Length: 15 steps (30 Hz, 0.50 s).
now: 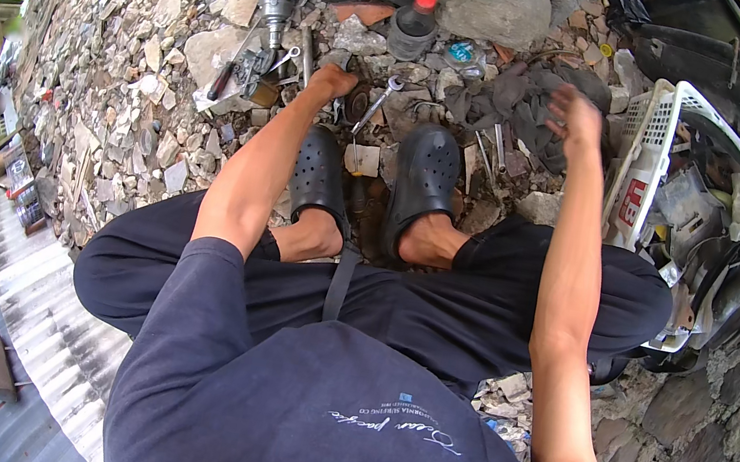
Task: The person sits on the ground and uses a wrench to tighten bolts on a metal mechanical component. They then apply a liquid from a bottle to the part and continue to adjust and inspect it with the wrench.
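My left hand (332,81) is low over the stones beyond my left shoe, its fingers curled together; what they grip, if anything, is hidden. Right beside it lie a dark round metal part (355,108) and a combination wrench (377,106). A smaller wrench (287,58) and a metal bar (306,55) are on its other side. My right hand (575,121), slightly blurred, is raised with fingers apart and holds nothing. It is nearest to a heap of dark grey cloth (517,99).
A cylindrical metal tool (275,9) and a screwdriver (221,80) lie at the left. Ahead stands a dark bottle with a red cap (413,31) before a large rock (489,5). At right, a white plastic basket (638,169) holds scraps. Sockets or rods (493,149) rest near my right shoe (426,177).
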Each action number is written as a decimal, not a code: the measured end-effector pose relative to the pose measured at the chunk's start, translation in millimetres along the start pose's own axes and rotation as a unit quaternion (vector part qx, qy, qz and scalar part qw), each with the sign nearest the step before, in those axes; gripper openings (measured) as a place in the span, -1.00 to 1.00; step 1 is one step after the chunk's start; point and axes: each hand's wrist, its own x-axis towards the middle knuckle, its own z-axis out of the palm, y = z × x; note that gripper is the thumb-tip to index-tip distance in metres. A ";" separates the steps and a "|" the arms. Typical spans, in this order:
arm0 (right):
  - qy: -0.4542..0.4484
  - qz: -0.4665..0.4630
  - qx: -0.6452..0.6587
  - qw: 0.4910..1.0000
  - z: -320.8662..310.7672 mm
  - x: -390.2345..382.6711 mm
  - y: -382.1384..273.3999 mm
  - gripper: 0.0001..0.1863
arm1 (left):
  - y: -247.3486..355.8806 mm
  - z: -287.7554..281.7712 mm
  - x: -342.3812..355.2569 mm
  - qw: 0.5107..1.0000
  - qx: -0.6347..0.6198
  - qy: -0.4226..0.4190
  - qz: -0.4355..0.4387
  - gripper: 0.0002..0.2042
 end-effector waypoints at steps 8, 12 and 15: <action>-0.113 -0.003 -0.579 0.807 46.8 1.6 114.1 -0.54 | -17.5 9.4 10.2 0.989 -0.145 -0.027 -0.022 -0.59; -0.080 -0.073 -0.668 0.736 60.0 -41.4 130.0 -0.68 | -24.7 15.6 11.5 0.983 -0.170 -0.037 0.052 -0.58; -0.076 -0.075 -0.677 0.728 63.4 -39.1 140.4 -0.73 | -22.9 24.2 18.2 0.983 -0.178 -0.029 0.016 -0.75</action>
